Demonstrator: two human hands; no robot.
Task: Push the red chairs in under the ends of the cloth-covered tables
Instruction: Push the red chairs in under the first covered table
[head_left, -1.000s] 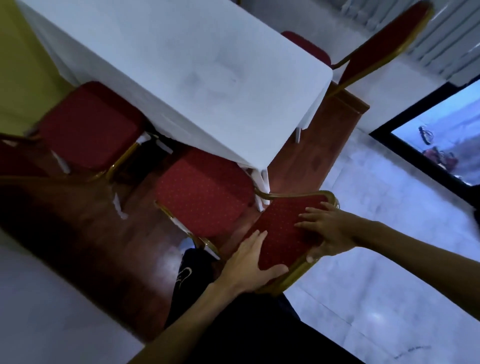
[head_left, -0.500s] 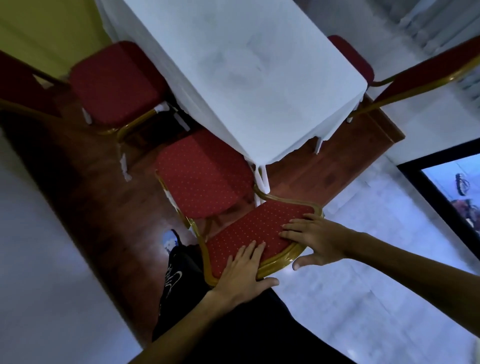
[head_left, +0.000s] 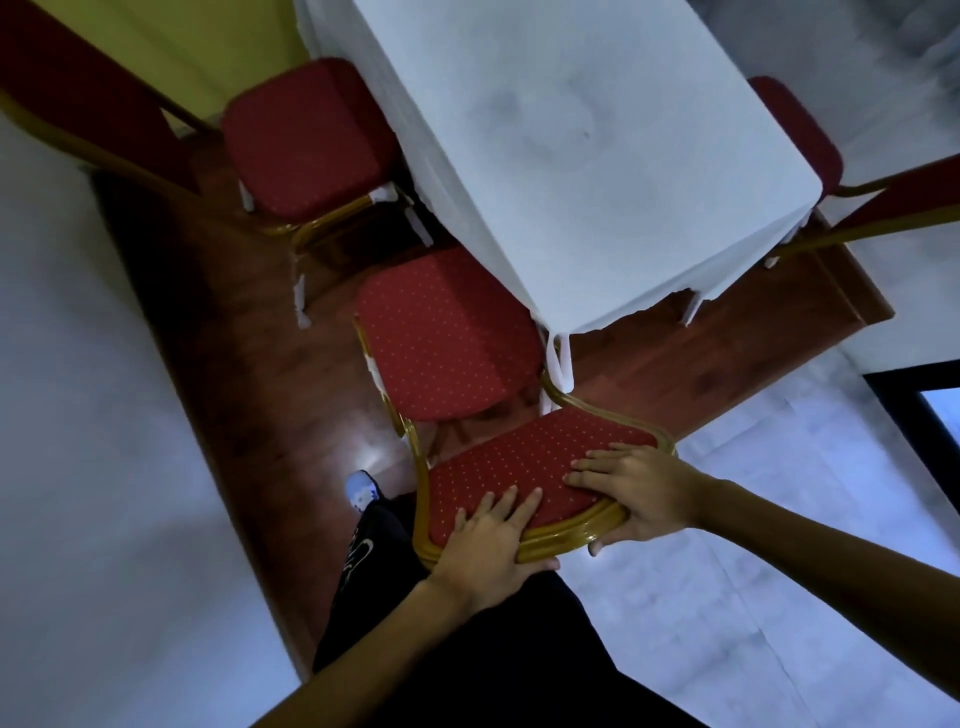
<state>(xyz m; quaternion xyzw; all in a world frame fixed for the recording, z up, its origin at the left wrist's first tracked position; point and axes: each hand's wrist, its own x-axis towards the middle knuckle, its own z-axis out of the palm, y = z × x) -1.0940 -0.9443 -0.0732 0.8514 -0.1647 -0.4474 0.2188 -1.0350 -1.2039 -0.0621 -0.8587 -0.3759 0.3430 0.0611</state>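
Both hands gripping red chair (head_left: 447, 353) backrest, seat edge beneath tablecloth (head_left: 597, 156) corner

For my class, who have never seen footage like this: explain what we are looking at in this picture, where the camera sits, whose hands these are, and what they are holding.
There is no machine here. The camera is worn on a person's head and looks forward and down, so you see that person's own two bare arms reaching into the picture.

The left hand and the right hand both rest on the top of a red chair's backrest, fingers on the padding and thumbs wrapped under its gold frame. That is their grip on the chair.

The chair's seat points toward the end of a table covered by a white cloth, with its far edge hidden under the cloth. Nothing lies on the cloth. Another red chair stands at the table's left side, and a third at the right. The floor under the table is brown wood.
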